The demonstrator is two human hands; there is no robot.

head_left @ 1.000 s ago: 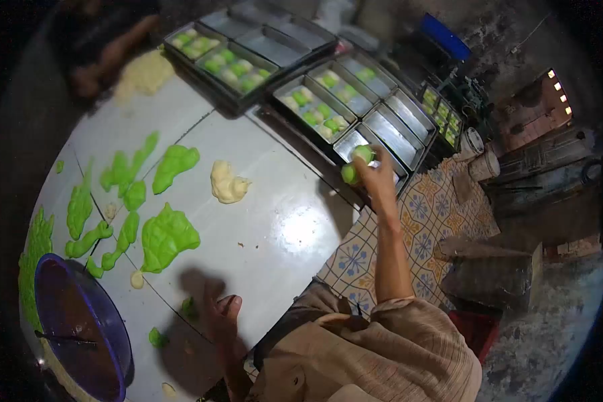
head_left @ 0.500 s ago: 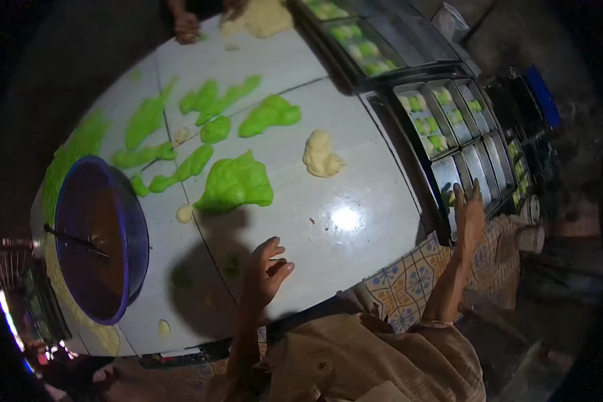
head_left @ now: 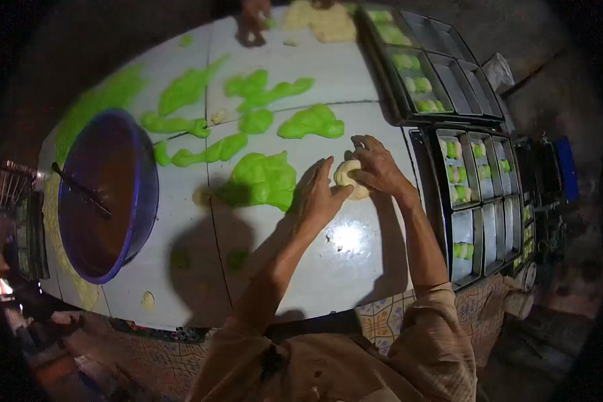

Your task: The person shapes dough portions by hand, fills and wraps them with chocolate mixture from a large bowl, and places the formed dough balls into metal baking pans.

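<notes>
A pale lump of dough (head_left: pixel 345 175) lies on the white tabletop between my two hands. My right hand (head_left: pixel 380 169) is over its right side, fingers curved around it and thumb pressed on it. To the left of the lump is my left hand (head_left: pixel 320 199), fingers stretched and apart from the thumb, whose tip is close to the dough; whether it touches, I cannot tell. A large bright green dough lump (head_left: pixel 264 179) lies just left of my left hand. Another green piece of dough (head_left: pixel 311 122) sits farther back.
On the left stands a purple basin (head_left: pixel 141 194) with brownish liquid and a stick. Sectioned metal trays (head_left: pixel 477 208) line the right edge, some sections holding green and pale dough pieces. Another person's hand (head_left: pixel 253 20) is at the far edge, near pale dough (head_left: pixel 328 25).
My right hand has left the tray and come onto the pale dough; a green piece now sits in the near tray section. My left hand has moved forward and right. The view has shifted.
</notes>
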